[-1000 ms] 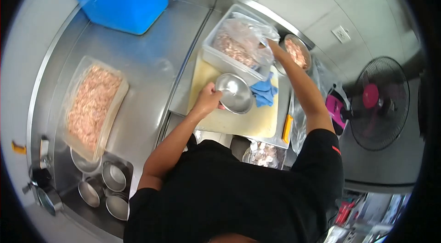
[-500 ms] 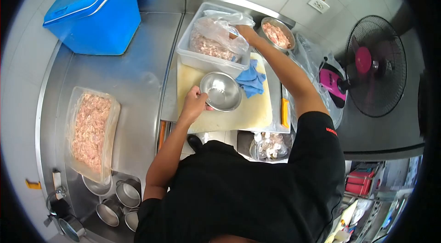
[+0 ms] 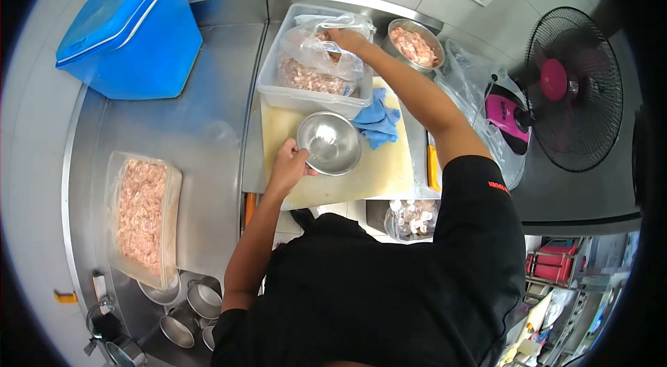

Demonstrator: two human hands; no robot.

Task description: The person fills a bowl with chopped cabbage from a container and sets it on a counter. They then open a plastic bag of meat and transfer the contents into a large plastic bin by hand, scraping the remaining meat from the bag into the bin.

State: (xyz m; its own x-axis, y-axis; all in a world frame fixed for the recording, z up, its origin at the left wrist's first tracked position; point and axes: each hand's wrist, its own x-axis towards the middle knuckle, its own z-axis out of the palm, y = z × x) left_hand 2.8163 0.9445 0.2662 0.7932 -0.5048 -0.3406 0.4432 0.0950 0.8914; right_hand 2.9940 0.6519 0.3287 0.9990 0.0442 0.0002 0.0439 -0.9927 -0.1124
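Observation:
My left hand grips the rim of an empty steel bowl, tilted a little over the cutting board. My right hand reaches into the mouth of a clear plastic bag, and the plastic partly hides its fingers. Chopped raw meat fills the lower part of this bag. The bag sits in a white plastic tub at the back of the board. Just right of the bowl lies a crumpled blue cloth.
Behind my right forearm stands a steel bowl of meat pieces. A meat-filled tub and a blue cooler are on the left counter. Steel pots sit at lower left. A fan stands at right.
My right hand has shifted left and slightly up, over the bag's opening. My left hand still holds the bowl in nearly the same place. The whole view has turned slightly.

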